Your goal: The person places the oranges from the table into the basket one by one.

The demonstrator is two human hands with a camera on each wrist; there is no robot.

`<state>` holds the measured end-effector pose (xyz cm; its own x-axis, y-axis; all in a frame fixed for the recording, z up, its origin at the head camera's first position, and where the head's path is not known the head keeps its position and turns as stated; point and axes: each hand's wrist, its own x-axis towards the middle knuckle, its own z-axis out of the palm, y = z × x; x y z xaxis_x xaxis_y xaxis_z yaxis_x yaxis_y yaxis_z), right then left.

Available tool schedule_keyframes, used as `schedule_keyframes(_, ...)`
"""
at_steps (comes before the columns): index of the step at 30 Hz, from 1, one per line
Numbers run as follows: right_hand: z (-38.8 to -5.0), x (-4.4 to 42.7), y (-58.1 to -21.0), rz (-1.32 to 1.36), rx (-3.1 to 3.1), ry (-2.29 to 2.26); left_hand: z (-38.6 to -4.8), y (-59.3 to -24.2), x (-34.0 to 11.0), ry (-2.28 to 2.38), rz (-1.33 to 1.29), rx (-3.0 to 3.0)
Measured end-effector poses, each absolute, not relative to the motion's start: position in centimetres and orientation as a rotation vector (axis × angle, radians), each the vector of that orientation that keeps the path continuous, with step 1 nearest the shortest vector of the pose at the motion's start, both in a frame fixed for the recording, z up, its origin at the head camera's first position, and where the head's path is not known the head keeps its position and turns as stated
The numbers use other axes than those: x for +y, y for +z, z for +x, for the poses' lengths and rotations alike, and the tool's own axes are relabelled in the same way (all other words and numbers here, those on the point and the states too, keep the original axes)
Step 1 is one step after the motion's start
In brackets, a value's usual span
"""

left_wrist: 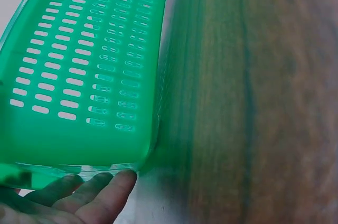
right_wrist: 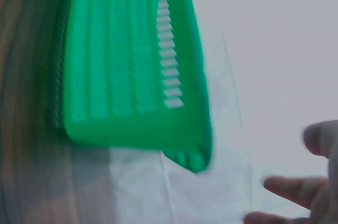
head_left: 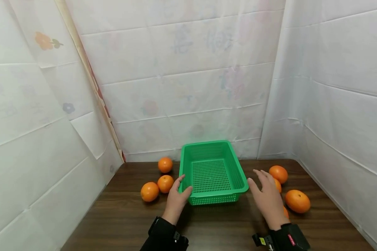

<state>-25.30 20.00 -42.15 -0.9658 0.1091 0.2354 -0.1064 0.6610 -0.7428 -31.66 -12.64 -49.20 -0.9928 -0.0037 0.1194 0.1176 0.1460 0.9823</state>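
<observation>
A green plastic basket (head_left: 212, 200) with perforated walls stands near the back of the dark wooden table, and nothing lies inside it. My left hand (head_left: 176, 200) grips its front left corner, thumb at the rim and fingers along the outer side. In the left wrist view, those fingertips (left_wrist: 113, 195) touch the basket's edge. My right hand (head_left: 267, 198) hovers off the basket's right side, its fingers spread and holding nothing. The right wrist view shows a gap between the right fingers (right_wrist: 296, 188) and the basket wall (right_wrist: 127, 134).
Three oranges (head_left: 149, 191) sit left of the basket. Several more oranges (head_left: 297, 201) lie at the right, some partly hidden behind my right hand. White sheeting (head_left: 188, 87) hangs behind the table and along both sides.
</observation>
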Motion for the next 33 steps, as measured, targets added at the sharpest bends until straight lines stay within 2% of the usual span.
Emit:
schedule_keyframes(10,-24.6,22.1,-42.2,0.024,-2.87,0.818,-32.0,-48.9,-12.8,-1.898,-0.13,-2.383)
schedule_keyframes(27,-25.3,23.7,-45.5,-0.056,-3.11,0.654,-32.3,-49.5,-12.7,-1.906,-0.131,-2.435)
schedule_keyframes(33,-25.7,23.8,-46.2,-0.102,-3.164,0.722,-32.4,-49.5,-12.8,-1.885,-0.131,-2.438)
